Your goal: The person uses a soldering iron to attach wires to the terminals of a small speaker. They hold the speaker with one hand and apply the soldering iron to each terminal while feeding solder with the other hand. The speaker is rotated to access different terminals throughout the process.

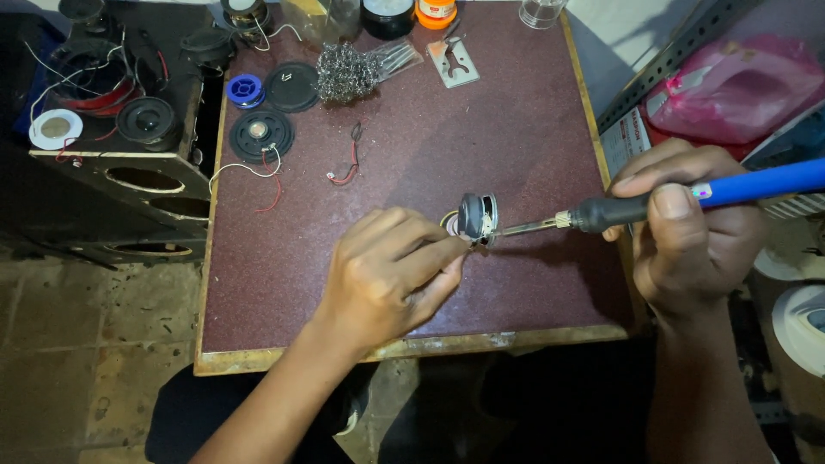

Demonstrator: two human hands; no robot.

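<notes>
Left hand [391,275] pinches the little speaker [477,219] right at its fingertips, while the right hand [687,228] grips the soldering iron [636,206], lying sideways, tip touching the speaker.

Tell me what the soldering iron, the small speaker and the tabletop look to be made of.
Soldering iron, in the right hand: matte blue handle and black grip, likely plastic or rubber; bare shaft glints like metal.
Small speaker, steadied by the left hand: shiny grey body, probably metal.
Tabletop: speckled maroon sheet, perhaps laminate; pale worn edge looks like wood.
</notes>
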